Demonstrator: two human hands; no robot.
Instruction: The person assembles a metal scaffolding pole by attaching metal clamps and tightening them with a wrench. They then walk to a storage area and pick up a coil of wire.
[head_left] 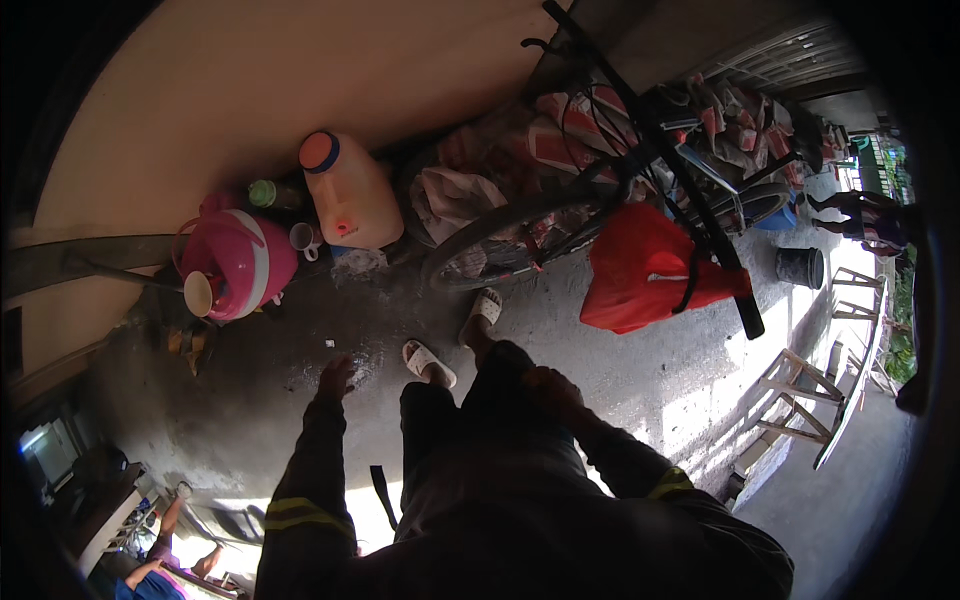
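Both hands empty: left hand point(335, 378) hangs loose w/ fingers down over concrete floor point(640, 370); right hand point(553, 385) rests on thigh. 2 white sandals point(428, 361), 1 bicycle point(600, 200), 1 red bag point(650, 268), 1 orange jug point(350, 190), 1 pink cooler point(240, 262).

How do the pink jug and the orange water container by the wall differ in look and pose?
The pink jug is rounded, with a white stripe and a side handle; the orange container is boxy and plain. The pink jug lies tilted with a cream cup at its mouth, while the orange container stands with its blue-rimmed orange cap on top. Both sit on the concrete floor against the wall, beyond the left hand.
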